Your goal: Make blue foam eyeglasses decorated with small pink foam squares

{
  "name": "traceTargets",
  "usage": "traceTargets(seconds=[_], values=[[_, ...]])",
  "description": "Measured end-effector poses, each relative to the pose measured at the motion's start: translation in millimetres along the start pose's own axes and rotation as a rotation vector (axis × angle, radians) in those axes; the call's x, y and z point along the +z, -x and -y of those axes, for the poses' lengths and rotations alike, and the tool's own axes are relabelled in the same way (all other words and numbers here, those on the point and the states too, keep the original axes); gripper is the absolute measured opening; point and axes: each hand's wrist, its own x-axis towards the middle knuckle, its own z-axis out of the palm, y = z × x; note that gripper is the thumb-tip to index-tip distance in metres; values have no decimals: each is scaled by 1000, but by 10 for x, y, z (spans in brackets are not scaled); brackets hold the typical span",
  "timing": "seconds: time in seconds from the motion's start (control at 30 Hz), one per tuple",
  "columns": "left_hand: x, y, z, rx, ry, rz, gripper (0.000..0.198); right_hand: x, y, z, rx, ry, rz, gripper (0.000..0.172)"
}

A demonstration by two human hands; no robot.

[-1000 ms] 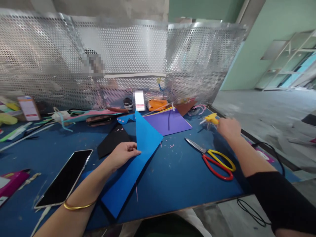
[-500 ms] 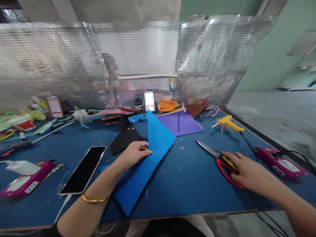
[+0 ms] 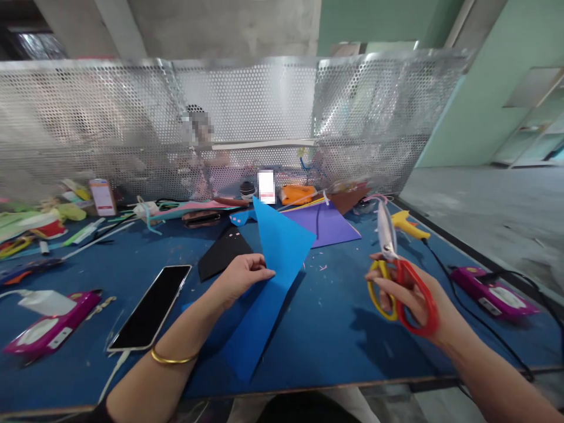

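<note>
A creased piece of blue paper (image 3: pixel 286 249) stands tilted above the table, pinched at its left edge by the thumb and fingers of my left hand (image 3: pixel 244 276). My right hand (image 3: pixel 408 294) holds scissors (image 3: pixel 386 235) with one red and one yellow handle, raised over the right part of the table. Their blades point up and away from me and look nearly closed. A gap of bare table separates scissors and paper. Behind my left hand lies a black paper piece (image 3: pixel 224 252). Purple paper (image 3: pixel 330 226) rests beyond the blue sheet.
On the blue table (image 3: pixel 326 329), a phone (image 3: pixel 152 305) and a magenta power strip (image 3: pixel 53 323) lie left. A yellow glue gun (image 3: pixel 408 224) and another power strip (image 3: pixel 493 294) are at right. Behind a perforated metal screen (image 3: pixel 264 100) a person is visible.
My right hand has lifted the scissors off the table, turning their blades upward. The blue paper has tilted slightly, its top tip shifting left, while my left hand keeps its pinch.
</note>
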Motion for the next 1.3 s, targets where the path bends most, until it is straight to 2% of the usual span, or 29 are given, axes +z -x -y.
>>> traceTargets(seconds=[0.07,0.2,0.37,0.6,0.83,1.07,1.2,1.3], values=[[24,23,-28,-4,25,7,33,273,-154,142,43,-119,7,54],[37,38,-31,-11,46,9,31,701,-546,259,29,-163,63,54],[-7,2,37,-30,46,-9,29,965,-799,190,28,-198,89,55],[38,23,48,-118,147,34,29,962,-742,58,63,-170,69,55],[147,-13,2,-237,463,-118,45,1056,-651,25,107,-124,177,52],[237,3,34,-329,641,-175,55,1130,-554,-28,93,-81,247,50],[209,31,20,-322,657,-201,54,1059,-617,-6,49,-47,258,55],[126,32,-4,-301,677,-251,53,890,-682,40,11,17,233,59]])
